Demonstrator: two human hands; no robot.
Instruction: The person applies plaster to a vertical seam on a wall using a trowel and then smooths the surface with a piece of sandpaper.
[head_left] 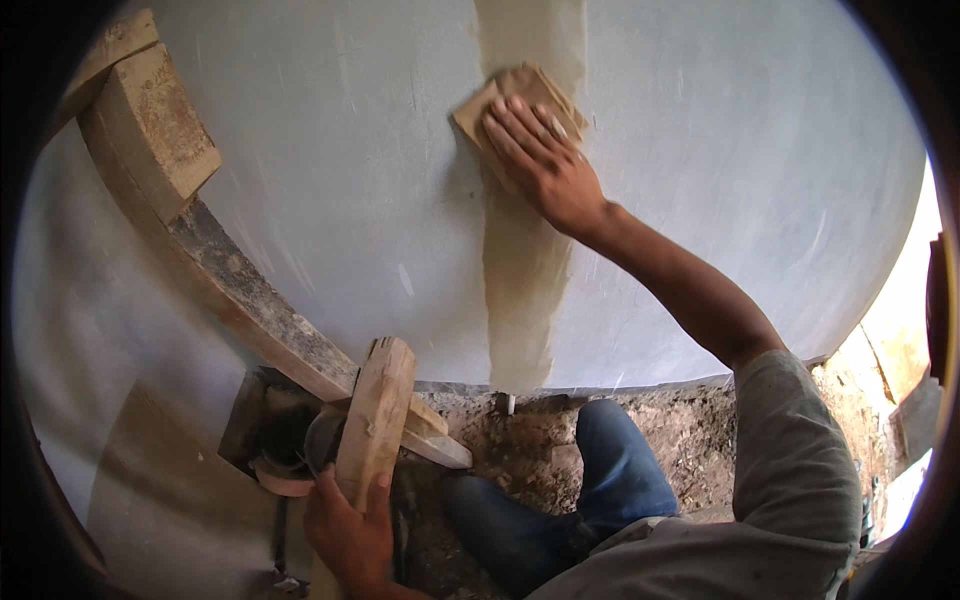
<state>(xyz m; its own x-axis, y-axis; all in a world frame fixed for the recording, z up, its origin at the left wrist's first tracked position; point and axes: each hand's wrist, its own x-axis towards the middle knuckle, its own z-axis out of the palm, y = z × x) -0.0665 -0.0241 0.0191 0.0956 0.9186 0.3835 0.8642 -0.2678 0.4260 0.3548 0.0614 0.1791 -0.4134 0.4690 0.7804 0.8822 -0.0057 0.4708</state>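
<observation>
My right hand (545, 170) lies spread over a folded tan sheet of sandpaper (480, 115), pressing it against the large grey wall panel (700, 200). Beneath it a brown strip of filler (520, 310) runs from top to bottom of the panel. The sandpaper sits across the upper part of that strip. Low and to the left, my left hand (350, 535) is closed round an upright wooden post (378, 410); part of its grip is hidden behind the wood.
A long wooden beam (250, 290) slopes down from the upper left to the post, with a wood block (160, 125) at its top. Beside the post is a dark round-rimmed thing (322, 440). Rough, crumbly ground (540, 450) lies below the panel, around my bent legs (620, 470).
</observation>
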